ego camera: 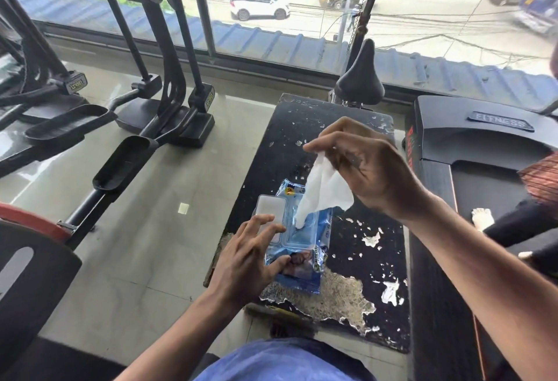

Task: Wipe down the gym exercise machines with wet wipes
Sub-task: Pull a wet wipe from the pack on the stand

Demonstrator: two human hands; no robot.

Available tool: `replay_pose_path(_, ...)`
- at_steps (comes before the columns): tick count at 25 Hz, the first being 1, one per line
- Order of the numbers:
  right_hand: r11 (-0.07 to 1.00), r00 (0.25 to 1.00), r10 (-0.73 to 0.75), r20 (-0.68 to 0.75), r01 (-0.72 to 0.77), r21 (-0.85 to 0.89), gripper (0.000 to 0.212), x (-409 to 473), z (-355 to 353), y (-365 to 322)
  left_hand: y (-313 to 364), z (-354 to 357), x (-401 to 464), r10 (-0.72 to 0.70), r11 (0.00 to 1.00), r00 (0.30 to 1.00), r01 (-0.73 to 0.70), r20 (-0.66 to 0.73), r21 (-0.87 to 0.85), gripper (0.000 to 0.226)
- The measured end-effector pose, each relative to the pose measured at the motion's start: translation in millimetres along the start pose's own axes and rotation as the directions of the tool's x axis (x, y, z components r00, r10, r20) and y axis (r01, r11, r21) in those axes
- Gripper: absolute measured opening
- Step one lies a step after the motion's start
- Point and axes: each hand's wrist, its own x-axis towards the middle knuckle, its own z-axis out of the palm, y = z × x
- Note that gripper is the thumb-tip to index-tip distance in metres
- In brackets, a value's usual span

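Note:
A blue pack of wet wipes (303,255) lies on a worn black padded bench (377,259), its clear lid (270,207) flipped open to the left. My right hand (362,169) pinches a white wet wipe (324,190) above the pack; the wipe's lower end still sits in the pack's opening. My left hand (250,256) presses down on the pack's near left side, fingers spread, thumb on the wrapper.
An elliptical trainer (157,102) stands on the tiled floor at left. A bike saddle (360,78) rises behind the bench. A treadmill (471,145) runs along the right, with another person's foot (483,219) on it. A large window lies ahead.

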Motion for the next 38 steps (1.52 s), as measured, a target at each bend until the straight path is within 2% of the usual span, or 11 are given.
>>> replay_pose_path(3, 1.0, 0.993, -0.004, -0.119, 0.008, 0.026, 0.016, 4.0, -3.7, -6.0, 1.0, -1.2, 0.3, 0.005, 1.0, 1.0, -0.004, 0.004, -0.019, 0.055)
replay_pose_path(8, 0.999, 0.992, -0.045, -0.12, 0.042, -0.031, 0.012, 12.0, -7.4, -5.2, 2.9, -7.1, -1.3, -0.047, 0.99, 0.999, 0.046, -0.01, -0.132, 0.043)
replay_pose_path(12, 0.999, 0.99, -0.038, -0.133, 0.035, -0.03, 0.005, 19.4, -7.9, -2.9, 8.5, -27.0, 1.0, -0.117, 0.965, 0.985, 0.081, -0.13, -0.249, 0.034)
replay_pose_path(17, 0.992, 0.989, 0.114, 0.094, -0.119, 0.047, 0.015, 27.0, 3.2, 11.5, 13.2, -52.9, 23.3, -0.196, 0.928, 0.951, 0.101, -0.238, -0.36, 0.035)
replay_pose_path(23, 0.99, 0.984, 0.039, 0.173, -0.062, 0.13, 0.02, 56.8, -3.3, -7.5, 21.0, -86.3, 48.5, -0.157, 0.876, 0.973, 0.058, -0.17, -0.479, 0.057)
replay_pose_path(25, 0.988, 0.98, 0.033, 0.197, -0.062, 0.145, 0.019, 68.1, 0.1, -16.3, 27.0, -100.4, 56.5, -0.152, 0.87, 0.977, 0.061, -0.148, -0.49, 0.05)
replay_pose_path(30, 0.984, 0.978, 0.034, 0.204, -0.068, 0.163, 0.02, 93.2, 12.0, -32.5, 21.3, -128.9, 59.1, -0.215, 0.883, 0.953, 0.095, -0.215, -0.459, 0.009)
replay_pose_path(32, 0.989, 0.948, 0.075, 0.31, -0.111, 0.101, 0.03, 104.0, 13.6, -32.0, 11.9, -146.8, 53.2, -0.274, 0.869, 0.941, 0.153, -0.2, -0.47, 0.014)
replay_pose_path(35, 0.998, 0.783, 0.067, 0.618, -0.053, -0.041, 0.036, 115.7, 33.2, -22.2, 1.0, -175.2, 42.2, -0.346, 0.844, 0.924, 0.23, -0.163, -0.484, 0.01)
replay_pose_path(36, 0.998, 0.741, 0.049, 0.67, -0.053, -0.014, 0.036, 120.4, 45.1, -18.4, -4.4, -184.8, 37.6, -0.367, 0.82, 0.919, 0.247, -0.144, -0.517, 0.009)
replay_pose_path(38, 0.983, 0.733, 0.02, 0.68, -0.138, 0.12, 0.025, 132.8, 68.4, -17.2, -19.4, -203.2, 25.8, -0.408, 0.785, 0.906, 0.284, -0.115, -0.551, 0.009)
